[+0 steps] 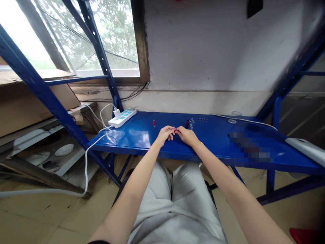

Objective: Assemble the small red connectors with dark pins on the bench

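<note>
My left hand [165,135] and my right hand [188,136] meet over the front part of the blue table [132,137]. Between their fingertips is a small red piece [175,130], mostly covered, so its kind does not show. Both hands are closed, with thumb and fingers pinched on it. Left of them a small red cylinder with a pale lower end [154,123] stands upright. Just behind my right hand is a small black and red object [187,123], beside a cluster of small clear pieces [192,122]. Farther right, several tiny pieces [203,119] lie in rows.
A white power strip [122,118] with a plugged-in charger lies at the table's left end, its cable hanging down. Toward the back right stands a clear glass dish [235,117]. A blurred-out dark object [250,147] and a white device [306,149] lie farther right.
</note>
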### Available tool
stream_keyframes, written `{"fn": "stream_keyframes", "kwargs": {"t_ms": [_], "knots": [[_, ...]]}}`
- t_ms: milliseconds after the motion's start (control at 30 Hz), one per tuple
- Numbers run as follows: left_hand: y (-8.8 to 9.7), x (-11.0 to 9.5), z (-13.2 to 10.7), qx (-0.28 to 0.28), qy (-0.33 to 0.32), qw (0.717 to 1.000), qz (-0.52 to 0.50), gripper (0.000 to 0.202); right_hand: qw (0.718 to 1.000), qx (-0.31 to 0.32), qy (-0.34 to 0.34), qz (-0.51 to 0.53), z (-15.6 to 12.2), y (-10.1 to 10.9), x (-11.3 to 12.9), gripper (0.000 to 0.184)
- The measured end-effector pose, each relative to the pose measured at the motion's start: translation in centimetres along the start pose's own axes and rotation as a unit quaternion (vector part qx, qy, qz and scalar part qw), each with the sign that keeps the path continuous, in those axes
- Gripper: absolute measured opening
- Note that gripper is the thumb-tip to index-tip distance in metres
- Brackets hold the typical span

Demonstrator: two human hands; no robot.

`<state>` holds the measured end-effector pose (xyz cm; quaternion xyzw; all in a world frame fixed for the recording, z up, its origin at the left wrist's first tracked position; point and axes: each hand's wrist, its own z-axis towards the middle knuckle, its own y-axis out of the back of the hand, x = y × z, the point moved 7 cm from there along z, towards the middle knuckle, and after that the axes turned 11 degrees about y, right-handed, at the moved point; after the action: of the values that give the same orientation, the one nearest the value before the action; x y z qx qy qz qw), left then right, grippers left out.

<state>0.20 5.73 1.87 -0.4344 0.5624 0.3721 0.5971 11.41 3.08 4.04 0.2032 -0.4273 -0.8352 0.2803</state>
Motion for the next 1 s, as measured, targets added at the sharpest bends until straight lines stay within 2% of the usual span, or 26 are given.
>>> {"fn": "stream_keyframes", "kwargs": {"t_ms": [100,400,633,700,800,1000], "knots": [[0.1,0.0,0.0,-0.007,0.003,1.000,-0.001,0.017,1.000,0.002,0.015,0.005,0.0,0.0,0.2,0.035],[-0.4,-0.1,-0.3,0.017,0.021,1.000,-0.005,0.013,0.999,0.010,0.045,-0.004,-0.3,-0.3,0.2,0.034],[-0.1,-0.2,-0.2,0.004,0.005,1.000,-0.009,0.018,0.999,0.004,0.028,0.022,-0.2,-0.4,-0.1,0.030],[0.5,-0.2,-0.1,-0.018,-0.009,1.000,-0.017,0.018,0.999,-0.002,-0.004,0.035,-0.3,-0.4,-1.0,0.028],[1.3,-0.1,0.1,-0.054,-0.020,0.997,-0.042,0.017,0.994,-0.014,-0.091,0.064,-1.0,-0.3,-3.4,0.029],[1.4,0.0,0.2,-0.053,-0.010,0.998,-0.043,0.018,0.964,0.008,-0.251,0.083,-3.4,-0.5,-7.6,0.024]]}}
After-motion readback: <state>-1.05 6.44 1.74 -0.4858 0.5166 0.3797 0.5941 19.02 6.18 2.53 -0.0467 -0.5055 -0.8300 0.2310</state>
